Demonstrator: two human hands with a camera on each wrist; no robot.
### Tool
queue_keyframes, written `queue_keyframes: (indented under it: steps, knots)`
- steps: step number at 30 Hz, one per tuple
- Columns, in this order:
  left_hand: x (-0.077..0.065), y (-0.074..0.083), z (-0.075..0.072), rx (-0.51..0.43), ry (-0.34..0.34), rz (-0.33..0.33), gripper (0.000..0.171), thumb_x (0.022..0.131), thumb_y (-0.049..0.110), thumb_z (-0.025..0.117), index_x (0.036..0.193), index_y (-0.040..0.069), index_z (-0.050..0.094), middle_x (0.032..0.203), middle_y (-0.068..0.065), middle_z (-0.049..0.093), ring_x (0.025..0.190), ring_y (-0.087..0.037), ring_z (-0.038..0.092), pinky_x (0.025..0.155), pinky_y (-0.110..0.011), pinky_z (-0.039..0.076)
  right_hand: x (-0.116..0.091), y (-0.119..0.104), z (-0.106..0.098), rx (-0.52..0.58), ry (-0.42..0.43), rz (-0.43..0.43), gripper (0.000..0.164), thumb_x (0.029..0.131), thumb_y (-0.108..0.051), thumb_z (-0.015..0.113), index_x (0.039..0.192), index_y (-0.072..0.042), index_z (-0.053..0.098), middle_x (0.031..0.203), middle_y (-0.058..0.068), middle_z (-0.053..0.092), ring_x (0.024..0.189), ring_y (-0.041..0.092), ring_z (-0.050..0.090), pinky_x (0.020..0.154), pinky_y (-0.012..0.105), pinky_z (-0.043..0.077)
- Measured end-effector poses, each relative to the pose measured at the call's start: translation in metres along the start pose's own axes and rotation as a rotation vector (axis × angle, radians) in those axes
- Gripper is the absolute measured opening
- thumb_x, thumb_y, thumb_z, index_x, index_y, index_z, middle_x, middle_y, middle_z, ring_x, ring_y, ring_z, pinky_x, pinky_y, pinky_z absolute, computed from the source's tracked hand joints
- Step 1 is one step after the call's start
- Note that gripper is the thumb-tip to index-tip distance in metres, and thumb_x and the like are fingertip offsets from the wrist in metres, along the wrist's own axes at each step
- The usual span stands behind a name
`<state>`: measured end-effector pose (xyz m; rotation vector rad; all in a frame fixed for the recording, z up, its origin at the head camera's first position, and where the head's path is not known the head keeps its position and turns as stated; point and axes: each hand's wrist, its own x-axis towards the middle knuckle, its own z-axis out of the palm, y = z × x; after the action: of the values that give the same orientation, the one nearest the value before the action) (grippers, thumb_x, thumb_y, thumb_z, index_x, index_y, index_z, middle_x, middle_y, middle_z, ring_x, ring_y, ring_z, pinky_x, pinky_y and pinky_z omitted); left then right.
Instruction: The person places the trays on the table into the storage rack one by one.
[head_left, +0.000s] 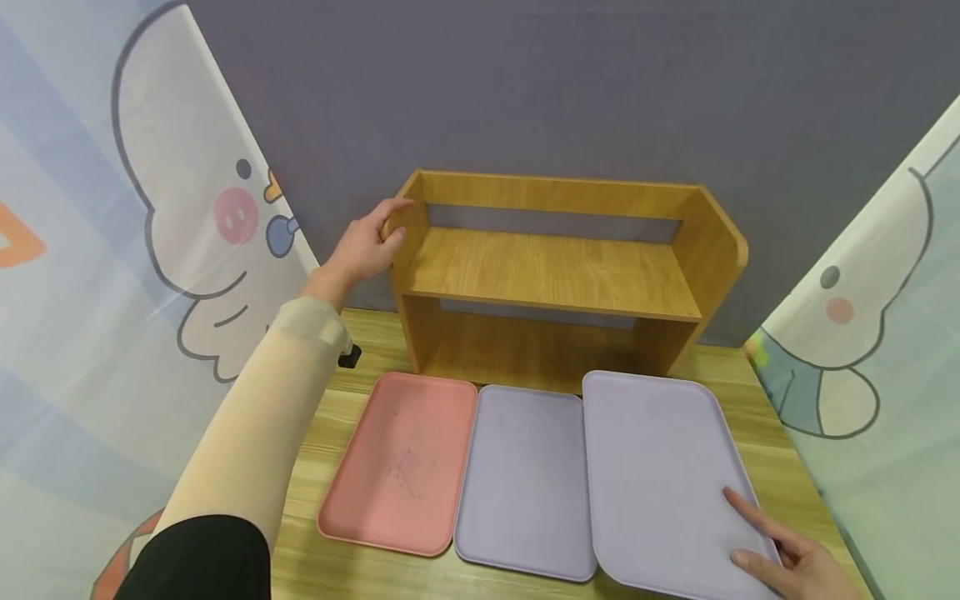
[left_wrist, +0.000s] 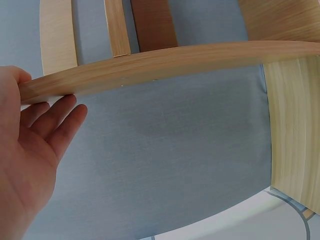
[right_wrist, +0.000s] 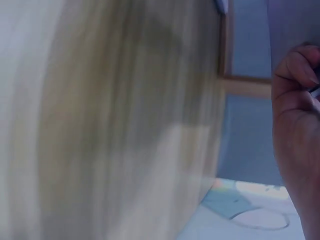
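Observation:
My left hand grips the upper left side panel of a small two-tier wooden shelf. In the left wrist view the fingers lie on one face of the panel, the thumb side of the hand on the other. My right hand holds a large lavender tray by its near right edge, thumb and index finger over the rim, the other fingers hidden beneath. Its left edge overlaps a flatter lavender tray. Curled fingers of the right hand show at the right wrist view's edge.
A pink tray with dark scuffs lies left of the lavender ones on the wood-grain table. Behind the shelf hangs a grey cloth. Cartoon-printed curtains flank the table on both sides.

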<state>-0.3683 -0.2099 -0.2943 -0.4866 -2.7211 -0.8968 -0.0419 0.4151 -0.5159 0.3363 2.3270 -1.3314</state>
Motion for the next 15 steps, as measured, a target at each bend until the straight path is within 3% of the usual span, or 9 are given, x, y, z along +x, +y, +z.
queue_keyframes:
  steps: [7, 15]
  knots:
    - [0.000, 0.002, 0.001, -0.004, -0.019, 0.000, 0.055, 0.115, 0.032, 0.047, 0.169, 0.036, 0.039, 0.057, 0.003, 0.037, 0.047, -0.016, 0.034, 0.051, -0.036, 0.039, -0.012, -0.034, 0.009, -0.005, 0.019, 0.036, 0.082, 0.104, -0.045, 0.075, 0.170, -0.045, 0.027, 0.167, 0.030, 0.046, 0.106, 0.005, 0.073, 0.083, 0.025, 0.060]
    - [0.000, 0.001, 0.003, 0.006, -0.016, 0.006, 0.055, 0.115, 0.031, 0.046, 0.169, 0.036, 0.038, 0.057, 0.002, 0.039, 0.048, -0.017, 0.035, 0.052, -0.038, 0.041, -0.026, -0.063, 0.023, 0.109, -0.062, -0.096, 0.081, 0.107, -0.028, 0.073, 0.174, -0.037, 0.027, 0.168, 0.030, 0.039, 0.114, 0.005, 0.073, 0.089, 0.028, 0.063]
